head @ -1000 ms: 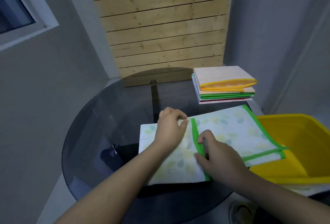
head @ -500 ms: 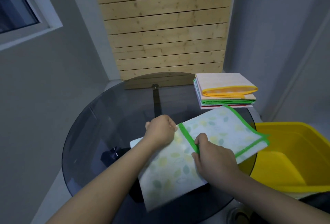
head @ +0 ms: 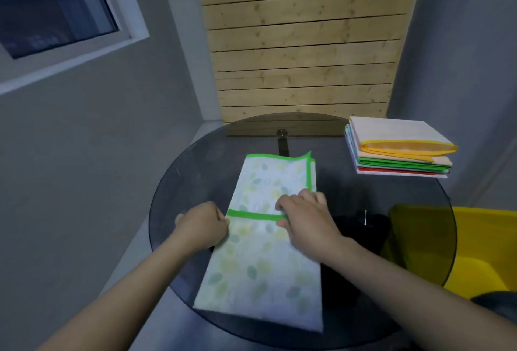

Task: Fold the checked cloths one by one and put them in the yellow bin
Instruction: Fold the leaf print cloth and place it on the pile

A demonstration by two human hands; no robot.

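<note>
Cloth (head: pixel 263 261) now turned lengthwise

Smoky tinted glass on the round desk (head: pixel 195 182), smooth and glossy, see-through to what's under it. On it, a soft matt cloth (head: pixel 260 275), pale leaf print, bright green stitched binding along the folded edges. At the desk's far right edge, a stack of folded cloths (head: pixel 397 149), matt fabric too, with yellow, green and red trims. Off the right edge, the yellow bin (head: pixel 486 250), smooth plastic with a slight sheen. Behind, a wall panel (head: pixel 302 42) of bare knotty wooden planks, unvarnished and matt.
</note>
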